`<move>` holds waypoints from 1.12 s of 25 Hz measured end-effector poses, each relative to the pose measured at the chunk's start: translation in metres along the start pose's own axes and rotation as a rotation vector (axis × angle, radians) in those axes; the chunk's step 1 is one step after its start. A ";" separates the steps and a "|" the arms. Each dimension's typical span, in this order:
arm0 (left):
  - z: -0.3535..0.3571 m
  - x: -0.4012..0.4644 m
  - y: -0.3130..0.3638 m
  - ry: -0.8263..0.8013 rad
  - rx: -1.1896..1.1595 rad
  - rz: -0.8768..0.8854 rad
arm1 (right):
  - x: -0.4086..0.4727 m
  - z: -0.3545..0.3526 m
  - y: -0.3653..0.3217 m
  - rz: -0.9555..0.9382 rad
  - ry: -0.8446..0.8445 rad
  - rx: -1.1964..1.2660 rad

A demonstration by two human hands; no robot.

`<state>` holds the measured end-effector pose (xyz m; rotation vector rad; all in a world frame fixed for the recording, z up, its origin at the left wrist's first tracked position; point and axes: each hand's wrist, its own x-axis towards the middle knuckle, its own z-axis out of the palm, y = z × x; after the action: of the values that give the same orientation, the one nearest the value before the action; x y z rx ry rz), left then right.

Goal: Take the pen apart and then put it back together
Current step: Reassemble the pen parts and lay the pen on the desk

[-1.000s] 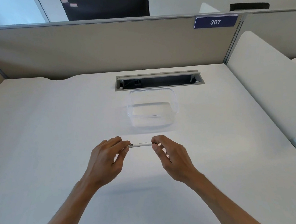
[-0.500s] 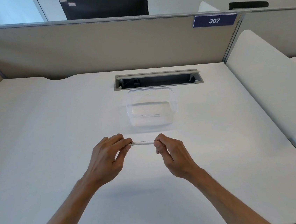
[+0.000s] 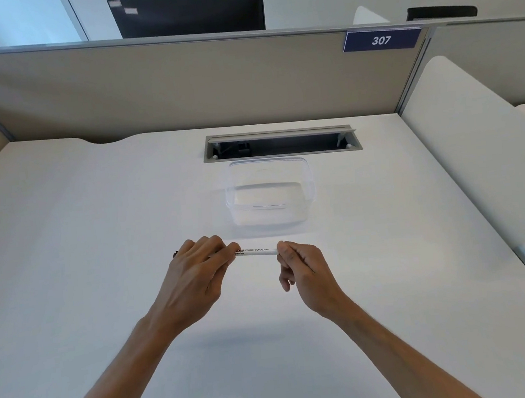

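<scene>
The white desk carries a clear plastic container, which stands just in front of an open cable slot near the partition. On that partition, up and to the right of the container, a blue plate reads "307".

On the near side of the container, both hands hold the pen in the air above the desk. Its long axis runs level from left to right, roughly parallel to the container's front wall. The left hand is wrapped around the pen's left end, fingers curled over it, with a dark bit showing past the knuckles, likely the cap. The right hand pinches the right end between thumb and fingertips. Each hand sits at its own end, so neither is nearer; pulling apart along that axis looks like the coming move.

The white barrel between the hands reads "WHITE BOARD"; the smaller print beside it is too fine to make out.
</scene>
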<state>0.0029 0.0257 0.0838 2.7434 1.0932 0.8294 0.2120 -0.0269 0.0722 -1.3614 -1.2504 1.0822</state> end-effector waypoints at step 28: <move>0.005 -0.005 0.001 -0.013 -0.130 -0.106 | -0.002 0.000 0.004 -0.190 0.058 -0.344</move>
<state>0.0036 0.0223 0.0773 2.5573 1.1292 0.8356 0.2121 -0.0293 0.0687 -1.4797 -1.5378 0.7128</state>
